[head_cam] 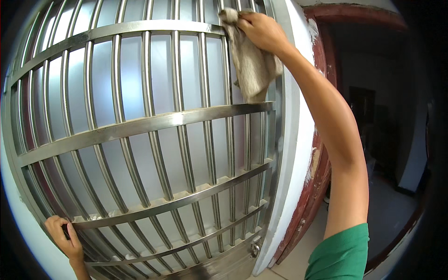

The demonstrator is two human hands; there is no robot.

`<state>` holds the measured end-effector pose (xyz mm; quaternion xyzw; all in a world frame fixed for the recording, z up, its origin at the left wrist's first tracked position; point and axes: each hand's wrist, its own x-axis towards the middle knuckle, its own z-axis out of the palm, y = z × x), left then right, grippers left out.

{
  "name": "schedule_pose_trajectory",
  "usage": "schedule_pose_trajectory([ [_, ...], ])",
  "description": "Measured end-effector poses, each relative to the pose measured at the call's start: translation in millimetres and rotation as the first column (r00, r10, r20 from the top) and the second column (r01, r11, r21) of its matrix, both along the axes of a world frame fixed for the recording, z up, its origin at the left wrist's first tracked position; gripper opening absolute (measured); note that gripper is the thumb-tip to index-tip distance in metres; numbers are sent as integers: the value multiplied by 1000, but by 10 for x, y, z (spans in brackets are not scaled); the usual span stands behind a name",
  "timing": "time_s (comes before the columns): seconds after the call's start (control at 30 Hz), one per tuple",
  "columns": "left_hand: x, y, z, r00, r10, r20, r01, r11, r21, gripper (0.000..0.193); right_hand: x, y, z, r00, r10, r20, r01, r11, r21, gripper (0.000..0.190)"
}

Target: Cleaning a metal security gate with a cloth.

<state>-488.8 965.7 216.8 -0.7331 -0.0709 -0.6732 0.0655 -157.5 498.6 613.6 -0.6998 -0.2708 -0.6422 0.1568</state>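
Observation:
My right hand (257, 30) is closed on a bunched, dingy grey-beige cloth (253, 66) at the upper right of the barred metal door. The cloth hangs down in front of the rightmost bars, its lower edge close to a flat metal crossbar (178, 118). At the lower left, my left hand (63, 236) has its fingers curled at the left end of a lower crossbar (147, 211), by the door's edge. Upright round metal bars (147, 77) run in front of a frosted, shiny panel (129, 75). The cloth hides part of the door's right side.
A white wall edge (297, 115) borders the door on the right. Beyond it stands a worn red door frame (322, 52) with chipped paint, around a dark room (381, 122). A metal latch (256, 249) sits low on the barred door's right side, above a tiled floor (297, 260).

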Motion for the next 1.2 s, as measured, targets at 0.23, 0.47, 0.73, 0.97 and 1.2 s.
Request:
schedule_pose_trajectory([
  [0.23, -12, 22, 36, 1000, -5, -27, 5, 1000, 19, 7, 416, -770, 671, 923, 288, 254, -349, 907, 238, 33],
  [0.47, -14, 15, -28, 997, 74, 8, -74, 997, 30, 7, 386, -197, 430, 999, 50, -21, -41, 950, 310, 43],
  [0.73, 14, 124, -63, 998, 61, -5, -61, 997, 43, 5, 267, -380, -916, 902, 432, 6, -425, 885, 189, 27],
  [0.97, -70, 79, -51, 996, 83, -44, -82, 996, 22, 6, 4, -403, -2114, 985, 172, 28, -174, 978, 119, 23],
  [1.2, -15, 72, -30, 996, 62, -69, -57, 996, 69, 7, 236, -709, -1198, 991, 132, 32, -131, 991, -5, 31],
])
